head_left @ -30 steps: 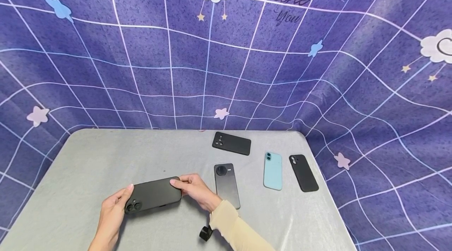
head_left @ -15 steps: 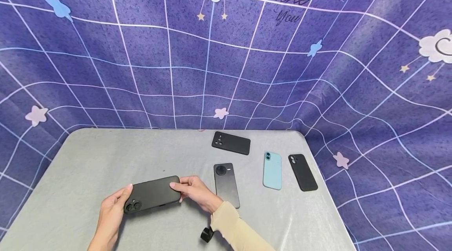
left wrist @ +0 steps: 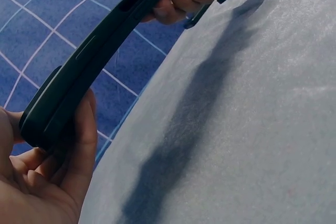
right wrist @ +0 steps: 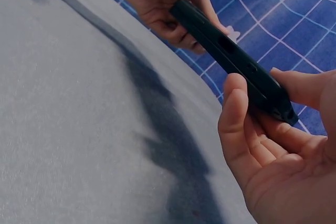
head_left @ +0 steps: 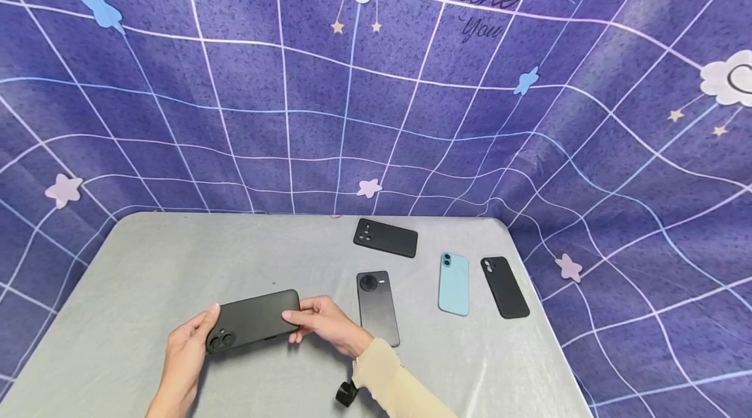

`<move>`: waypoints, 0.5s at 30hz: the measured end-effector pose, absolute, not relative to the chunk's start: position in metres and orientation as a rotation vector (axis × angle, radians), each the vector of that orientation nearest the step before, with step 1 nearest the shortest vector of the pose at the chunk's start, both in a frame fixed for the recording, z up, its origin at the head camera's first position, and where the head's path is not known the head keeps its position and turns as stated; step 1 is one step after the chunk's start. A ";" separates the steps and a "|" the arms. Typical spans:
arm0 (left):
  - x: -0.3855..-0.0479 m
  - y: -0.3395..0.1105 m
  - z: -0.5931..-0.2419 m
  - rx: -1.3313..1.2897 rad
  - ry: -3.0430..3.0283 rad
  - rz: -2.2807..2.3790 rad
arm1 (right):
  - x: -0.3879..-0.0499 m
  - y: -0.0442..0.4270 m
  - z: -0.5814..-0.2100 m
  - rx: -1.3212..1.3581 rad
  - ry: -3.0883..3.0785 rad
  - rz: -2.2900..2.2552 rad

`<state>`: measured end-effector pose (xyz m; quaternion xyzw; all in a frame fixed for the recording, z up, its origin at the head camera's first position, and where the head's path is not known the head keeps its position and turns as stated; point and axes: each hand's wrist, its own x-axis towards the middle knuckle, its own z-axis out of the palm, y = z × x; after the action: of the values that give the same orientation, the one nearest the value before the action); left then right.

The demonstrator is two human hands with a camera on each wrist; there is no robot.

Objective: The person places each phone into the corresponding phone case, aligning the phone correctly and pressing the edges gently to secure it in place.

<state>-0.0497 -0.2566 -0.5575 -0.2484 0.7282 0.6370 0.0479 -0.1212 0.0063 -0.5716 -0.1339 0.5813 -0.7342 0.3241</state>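
Black phone (head_left: 255, 319) — both hands (head_left: 185, 347) (head_left: 329, 322) gripping its ends | head: lenses (head_left: 221, 339) | left wrist: fingers (left wrist: 85, 140) beneath

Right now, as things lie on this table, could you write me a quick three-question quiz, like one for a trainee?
1. True or false: the left hand holds the black phone at its camera end.

2. In the head view, which lies between the gray phone and the rightmost black case? A, red mug; B, light blue phone; C, scissors.

3. Fill in: the gray phone lies camera side ___.

Key: 1 true; 2 B; 3 up.
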 end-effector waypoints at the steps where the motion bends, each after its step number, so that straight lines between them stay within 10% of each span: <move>1: -0.050 -0.256 -0.558 -0.761 2.216 1.951 | -0.121 0.006 -0.571 -0.350 1.527 -1.933; 15: -0.051 -0.260 -0.551 -0.429 2.284 1.997 | -0.124 0.011 -0.568 -0.351 1.528 -1.990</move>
<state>-0.0509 -0.2598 -0.5514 -0.1399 0.7449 0.6512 0.0388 -0.1242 0.0112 -0.5685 -0.1320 0.5756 -0.7494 0.2993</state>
